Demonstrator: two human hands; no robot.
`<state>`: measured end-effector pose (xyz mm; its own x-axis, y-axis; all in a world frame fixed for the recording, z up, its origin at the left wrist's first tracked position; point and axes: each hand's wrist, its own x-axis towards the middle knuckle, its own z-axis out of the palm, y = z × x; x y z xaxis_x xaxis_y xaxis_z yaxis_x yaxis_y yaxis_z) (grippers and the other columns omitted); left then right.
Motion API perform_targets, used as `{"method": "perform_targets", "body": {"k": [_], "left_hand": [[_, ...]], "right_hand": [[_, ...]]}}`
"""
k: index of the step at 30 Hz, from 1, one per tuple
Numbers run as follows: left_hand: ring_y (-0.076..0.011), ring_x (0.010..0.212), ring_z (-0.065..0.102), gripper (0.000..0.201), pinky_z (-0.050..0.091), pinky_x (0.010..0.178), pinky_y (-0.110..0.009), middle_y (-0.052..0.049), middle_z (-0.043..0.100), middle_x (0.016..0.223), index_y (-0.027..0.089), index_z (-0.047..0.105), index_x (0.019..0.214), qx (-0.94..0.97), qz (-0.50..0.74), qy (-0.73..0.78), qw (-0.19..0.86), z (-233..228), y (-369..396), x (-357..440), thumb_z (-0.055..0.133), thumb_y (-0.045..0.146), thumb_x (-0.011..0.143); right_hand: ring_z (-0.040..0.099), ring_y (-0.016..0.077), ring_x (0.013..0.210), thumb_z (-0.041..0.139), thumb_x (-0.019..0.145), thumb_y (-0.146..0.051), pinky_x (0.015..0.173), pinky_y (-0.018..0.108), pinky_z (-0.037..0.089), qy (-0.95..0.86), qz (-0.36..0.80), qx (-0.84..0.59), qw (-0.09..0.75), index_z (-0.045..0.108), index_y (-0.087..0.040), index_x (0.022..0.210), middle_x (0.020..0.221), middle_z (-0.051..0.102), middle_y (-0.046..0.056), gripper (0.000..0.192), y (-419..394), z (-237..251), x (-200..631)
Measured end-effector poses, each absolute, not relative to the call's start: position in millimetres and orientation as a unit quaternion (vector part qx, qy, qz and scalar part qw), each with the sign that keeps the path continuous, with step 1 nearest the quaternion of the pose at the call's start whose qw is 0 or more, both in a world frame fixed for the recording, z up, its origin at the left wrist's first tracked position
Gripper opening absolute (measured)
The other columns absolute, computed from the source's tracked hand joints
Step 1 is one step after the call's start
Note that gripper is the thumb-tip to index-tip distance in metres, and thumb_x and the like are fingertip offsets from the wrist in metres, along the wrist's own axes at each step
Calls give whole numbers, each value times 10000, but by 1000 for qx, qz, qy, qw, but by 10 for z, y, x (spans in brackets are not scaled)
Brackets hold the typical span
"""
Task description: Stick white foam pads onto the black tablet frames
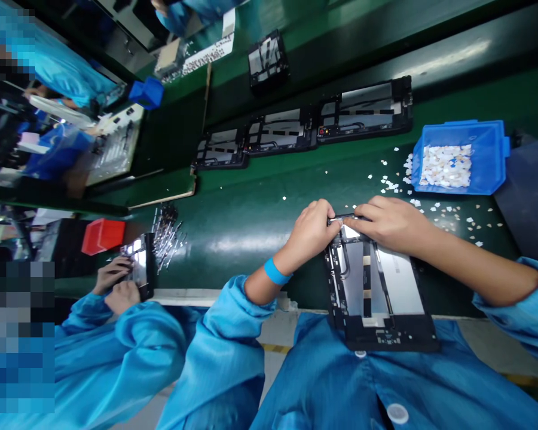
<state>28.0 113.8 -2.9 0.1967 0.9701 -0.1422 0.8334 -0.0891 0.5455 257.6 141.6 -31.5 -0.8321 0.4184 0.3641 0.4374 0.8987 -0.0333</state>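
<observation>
Nearest to you, the panel (376, 292) lies at the edge of the green worktop (251, 221), with its near end over your blue coat. Your left hand (311, 230) is curled and presses on the far left corner of the panel; a blue band sits on that wrist. Your right hand (388, 222) lies flat on the far right corner, its fingers touching a small strip there. The two hands almost meet. Beyond your right hand, white bits lie scattered beside the blue bin (459, 158), which is full of them. Farther away, three panels (302, 130) lie in a row. At your left, a co-worker's hands (116, 283) hold another panel.
</observation>
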Motion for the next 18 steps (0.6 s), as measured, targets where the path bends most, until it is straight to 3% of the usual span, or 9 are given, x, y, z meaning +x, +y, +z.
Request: {"method": "perform_targets", "body": {"k": [5, 8, 14, 18], "left_hand": [[-124, 703, 465, 207, 341, 620, -263, 53, 491, 769, 208, 491, 839, 613, 158, 639, 437, -176, 1302, 230, 688, 160, 796], [-108, 644, 438, 163, 299, 573, -258, 61, 473, 703, 201, 508, 798, 593, 172, 623, 480, -202, 1347, 227, 667, 165, 802], [-121, 645, 474, 131, 314, 575, -265, 43, 510, 691, 200, 527, 768, 615, 143, 619, 467, -134, 1372, 233, 645, 171, 820], [-182, 859, 562, 166, 423, 736, -299, -5, 604, 886, 207, 561, 908, 693, 156, 604, 362, -130, 1300, 248, 689, 190, 804]], "right_hand": [[505, 222, 860, 552, 1017, -172, 663, 352, 303, -957, -23, -225, 183, 730, -209, 1279, 1037, 719, 92, 319, 1411, -317, 2574], [507, 223, 867, 537, 1019, -157, 661, 353, 304, -957, -25, -227, 181, 728, -211, 1292, 1067, 725, 94, 338, 1417, -324, 2573], [506, 226, 856, 523, 1028, -174, 653, 354, 303, -960, -37, -219, 170, 725, -211, 1297, 1050, 723, 97, 338, 1426, -336, 2589], [519, 222, 851, 519, 1029, -174, 669, 354, 332, -959, -41, -224, 171, 738, -204, 1258, 1047, 728, 89, 318, 1419, -387, 2581]]}}
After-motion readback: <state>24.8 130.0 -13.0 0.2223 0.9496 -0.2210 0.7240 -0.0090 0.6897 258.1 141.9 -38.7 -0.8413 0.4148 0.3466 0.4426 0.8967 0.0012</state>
